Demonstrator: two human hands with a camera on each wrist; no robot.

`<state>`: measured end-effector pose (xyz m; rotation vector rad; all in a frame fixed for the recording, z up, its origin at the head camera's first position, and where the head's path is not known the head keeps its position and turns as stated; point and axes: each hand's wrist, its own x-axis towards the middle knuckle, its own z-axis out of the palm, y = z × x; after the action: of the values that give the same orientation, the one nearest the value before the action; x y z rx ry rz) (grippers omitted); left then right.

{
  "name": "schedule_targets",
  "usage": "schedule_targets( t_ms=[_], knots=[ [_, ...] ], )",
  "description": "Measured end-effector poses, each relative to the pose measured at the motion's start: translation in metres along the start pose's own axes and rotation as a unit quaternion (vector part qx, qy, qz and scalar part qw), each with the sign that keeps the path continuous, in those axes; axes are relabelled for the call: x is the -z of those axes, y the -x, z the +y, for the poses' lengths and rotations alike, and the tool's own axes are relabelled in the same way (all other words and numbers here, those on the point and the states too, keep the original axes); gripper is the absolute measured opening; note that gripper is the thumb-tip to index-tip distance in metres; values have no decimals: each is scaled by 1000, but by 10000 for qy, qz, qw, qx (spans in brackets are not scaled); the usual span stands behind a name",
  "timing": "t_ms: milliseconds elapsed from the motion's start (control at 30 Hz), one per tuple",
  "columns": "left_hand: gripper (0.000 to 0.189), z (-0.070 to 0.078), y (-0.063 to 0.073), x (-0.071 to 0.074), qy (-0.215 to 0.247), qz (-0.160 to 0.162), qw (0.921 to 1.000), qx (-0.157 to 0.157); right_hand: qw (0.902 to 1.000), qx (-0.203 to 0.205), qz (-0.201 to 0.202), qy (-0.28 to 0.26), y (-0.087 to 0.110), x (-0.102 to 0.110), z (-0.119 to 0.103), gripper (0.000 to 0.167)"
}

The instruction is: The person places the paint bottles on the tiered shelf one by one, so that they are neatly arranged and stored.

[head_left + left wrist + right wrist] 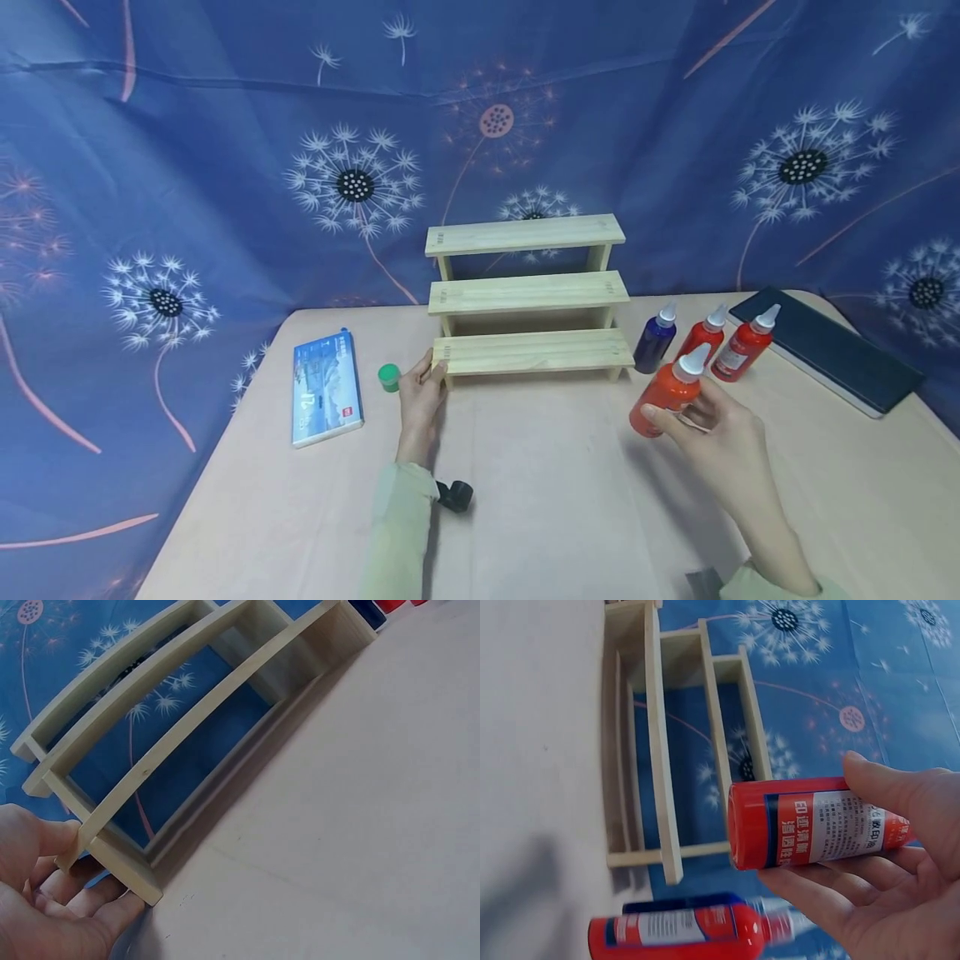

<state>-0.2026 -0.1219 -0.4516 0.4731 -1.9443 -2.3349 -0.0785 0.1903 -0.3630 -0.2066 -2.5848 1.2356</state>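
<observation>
A three-tier wooden display stand (530, 292) stands at the back middle of the table. My left hand (422, 400) grips the left end of its lowest step; in the left wrist view the thumb lies on the board and the fingers (112, 911) reach round the side leg. My right hand (723, 442) holds a red ink bottle (666, 397) with a white nozzle cap, tilted and lifted above the table, right of the stand. Its printed label (829, 825) shows in the right wrist view. Behind it stand a blue bottle (655, 340) and two more red bottles (742, 348).
A dark notebook (825, 350) lies at the back right, beside the bottles. On the left are a flat blue box (327, 389) and a small green-lidded jar (389, 377), the jar close to my left hand. A blue dandelion-print cloth (225, 167) hangs behind the table.
</observation>
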Motion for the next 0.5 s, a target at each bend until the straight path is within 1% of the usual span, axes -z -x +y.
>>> schedule_targets(
  t_ms=[233,500],
  knots=[
    [51,-1,0,2,70,6,9999,-93,9991,410,-118,2,-17,-17,-12,58],
    [51,-2,-2,2,74,49,9999,-73,9971,633,-238,-358,-38,-31,-22,53]
  ],
)
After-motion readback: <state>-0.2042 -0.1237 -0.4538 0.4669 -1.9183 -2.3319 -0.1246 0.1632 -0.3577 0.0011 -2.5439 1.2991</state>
